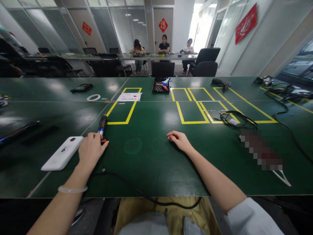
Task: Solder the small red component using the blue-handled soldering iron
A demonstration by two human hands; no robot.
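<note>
My left hand (92, 147) is closed around a dark, slim powered screwdriver (102, 124) with a blue band and an orange part near my thumb. The tool lies on the green table, its tip pointing away from me; my fingers hide most of its rear part. Just left of that hand lies a white oblong device (62, 155) marked with a handwritten number. A black cable (127, 184) runs from under my left wrist and droops over the table's front edge. Resting on the table at centre right, my right hand (179, 139) holds nothing, its fingers loosely bent and slightly apart.
Yellow tape outlines (117, 123) mark the green table (151, 176). A tool tray (160, 86), a white tape roll (93, 97), a paper sheet (129, 96) and a dark power tool (221, 83) lie farther back. Coiled cable (241, 119) is at right. Several people sit beyond.
</note>
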